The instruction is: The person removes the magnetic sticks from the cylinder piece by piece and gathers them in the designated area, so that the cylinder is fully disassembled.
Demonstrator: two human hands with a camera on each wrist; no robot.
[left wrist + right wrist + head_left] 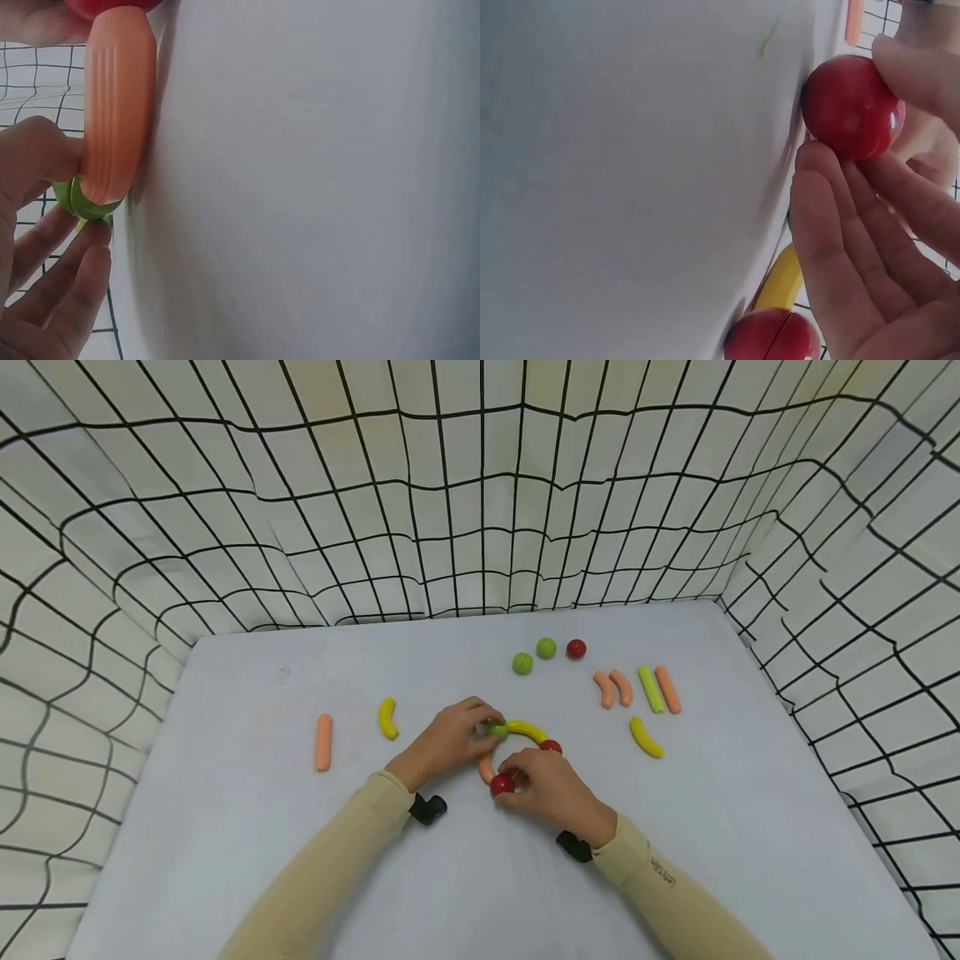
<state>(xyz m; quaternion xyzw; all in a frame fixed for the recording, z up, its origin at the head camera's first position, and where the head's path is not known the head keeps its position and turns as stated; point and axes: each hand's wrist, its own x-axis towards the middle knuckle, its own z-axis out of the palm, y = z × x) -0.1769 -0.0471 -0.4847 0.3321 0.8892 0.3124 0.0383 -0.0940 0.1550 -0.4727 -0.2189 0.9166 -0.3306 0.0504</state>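
Note:
My left hand [452,737] pinches a green ball [498,730] between thumb and fingers, low over the white table. A curved yellow piece [527,727] runs from this ball to a red ball [551,746]. From the green ball's near side a curved orange piece [120,97] leads to a second red ball [853,107]. That ball sits between the thumb and fingers of my right hand [555,789], which partly hides the first red ball in the head view. Together the pieces form an open arc, its gap on the right-hand side.
Loose on the table [247,860] lie a straight orange piece [323,742] and a curved yellow piece [387,718] at left. Two green balls [546,648] and a red ball [576,648] are behind; several sticks [667,689] and curved pieces lie right. Black netting [480,510] surrounds the table's back and sides.

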